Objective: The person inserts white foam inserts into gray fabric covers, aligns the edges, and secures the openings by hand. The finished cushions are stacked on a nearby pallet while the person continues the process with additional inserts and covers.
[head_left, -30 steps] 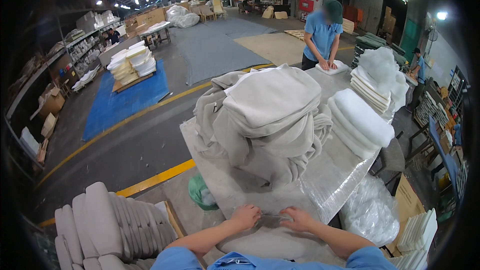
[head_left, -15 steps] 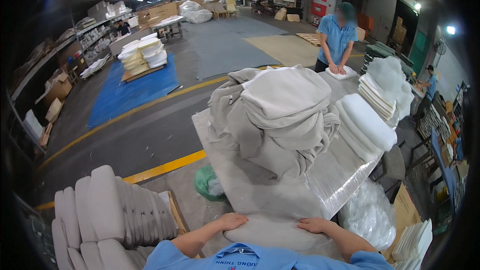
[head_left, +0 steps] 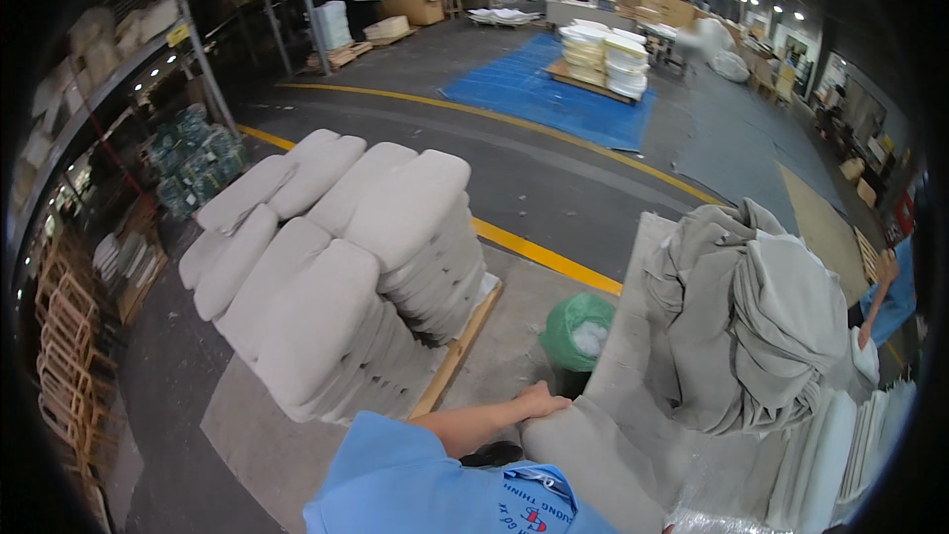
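My left hand (head_left: pixel 542 401) is closed on the upper left edge of a light grey fabric-covered cushion (head_left: pixel 593 455), which lies at the near edge of the table close against my body. My right hand does not show. Right of the cushion, a big heap of loose grey fabric covers (head_left: pixel 761 326) is piled on the table (head_left: pixel 643 356). White padding pieces (head_left: pixel 825 455) lie at the table's right side. To my left, stacked grey cushions (head_left: pixel 297 321) rise in several columns on a wooden pallet (head_left: pixel 463 348).
A green bag-lined bin (head_left: pixel 575 331) stands between the pallet and the table. A co-worker's arm (head_left: pixel 875 307) reaches in at the far right, over a white pad. Beyond the yellow floor line (head_left: pixel 554 255) lie a blue tarp (head_left: pixel 514 89) and stacked foam (head_left: pixel 603 59). Wooden frames (head_left: pixel 74 366) stand far left.
My view has swung left, bringing the whole cushion stack into sight. The left hand now grips the cushion's edge where both hands lay on it before; the right hand has left the view.
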Available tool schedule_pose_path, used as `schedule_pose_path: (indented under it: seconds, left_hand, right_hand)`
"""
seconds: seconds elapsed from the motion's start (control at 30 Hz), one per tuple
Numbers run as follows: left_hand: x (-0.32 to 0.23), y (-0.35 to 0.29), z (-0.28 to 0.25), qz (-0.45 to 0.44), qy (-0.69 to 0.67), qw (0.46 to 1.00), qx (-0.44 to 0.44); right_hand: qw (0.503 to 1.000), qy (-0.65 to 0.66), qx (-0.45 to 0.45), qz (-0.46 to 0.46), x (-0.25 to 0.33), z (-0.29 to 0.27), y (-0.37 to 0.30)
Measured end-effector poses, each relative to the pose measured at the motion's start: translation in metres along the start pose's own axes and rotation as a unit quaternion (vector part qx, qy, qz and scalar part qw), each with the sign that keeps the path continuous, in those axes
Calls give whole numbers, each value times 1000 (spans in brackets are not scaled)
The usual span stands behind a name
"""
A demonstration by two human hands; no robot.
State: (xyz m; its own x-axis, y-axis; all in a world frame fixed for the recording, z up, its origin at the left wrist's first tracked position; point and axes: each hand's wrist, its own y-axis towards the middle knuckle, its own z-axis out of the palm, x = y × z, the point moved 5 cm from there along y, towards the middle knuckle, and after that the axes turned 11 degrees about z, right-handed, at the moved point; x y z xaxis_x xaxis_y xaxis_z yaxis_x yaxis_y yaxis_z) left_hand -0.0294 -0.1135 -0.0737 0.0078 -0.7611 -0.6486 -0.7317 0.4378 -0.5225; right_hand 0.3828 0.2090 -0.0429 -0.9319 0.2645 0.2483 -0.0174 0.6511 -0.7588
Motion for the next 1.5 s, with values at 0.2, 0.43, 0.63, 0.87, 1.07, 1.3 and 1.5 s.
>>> schedule_pose_path:
  seconds: [0.2,0.43,0.63,0.87,1.07,1.3,1.5]
  left_hand:
    - [20,-63,37,-55,-435,876,202]
    - [48,-120,14,-9,-630,773,78]
    - [86,-174,-72,2,-669,733,-125]
    - [153,-209,-195,68,-659,711,-238]
    - [180,-212,-296,172,-731,581,-313]
    - [200,-234,-426,332,-640,551,-421]
    - [276,-256,-411,210,-564,537,-591]
  right_hand:
    - [976,190,100,-44,20,-10,-12]
    - [902,300,235,-205,98,-8,-37]
    - [789,363,383,-317,212,75,-132]
    - [764,332,446,-329,312,201,-166]
    - [599,373,506,-496,451,262,-325]
    - [468,327,630,-527,548,304,-396]
    - [632,150,542,-533,574,435,-412]
